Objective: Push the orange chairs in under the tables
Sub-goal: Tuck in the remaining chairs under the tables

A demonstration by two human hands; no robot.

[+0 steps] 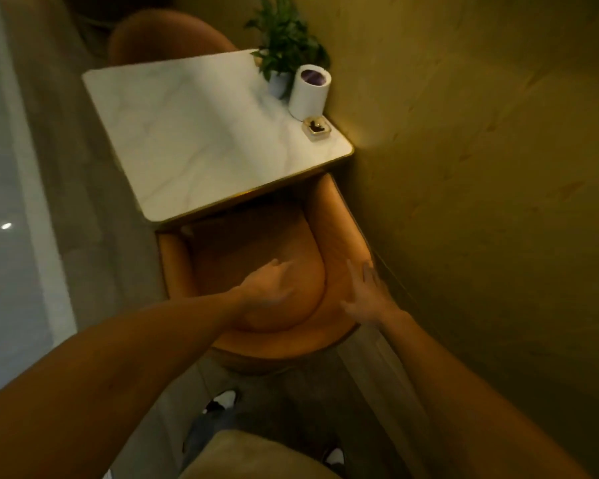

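Yellow wall (481,167) runs along the right of both hands, with grey floor (83,202) on the left. Right under the hands is the near chair (256,243), with its seat front already a bit under the table (201,133). The table lies straight ahead of the hands, so I think the push must go forward, away from the body. The left hand (268,283) hangs over the seat with loose, open fingers. The right hand (367,292) lies flat and open on the chair back, close to the wall. Both hands are about as near. 1 more orange chair (166,36) sits past the table. On the far right of the table stand a plant (284,39) in a white pot, a white roll (310,89) and a small dish (317,127) with something dark in it.
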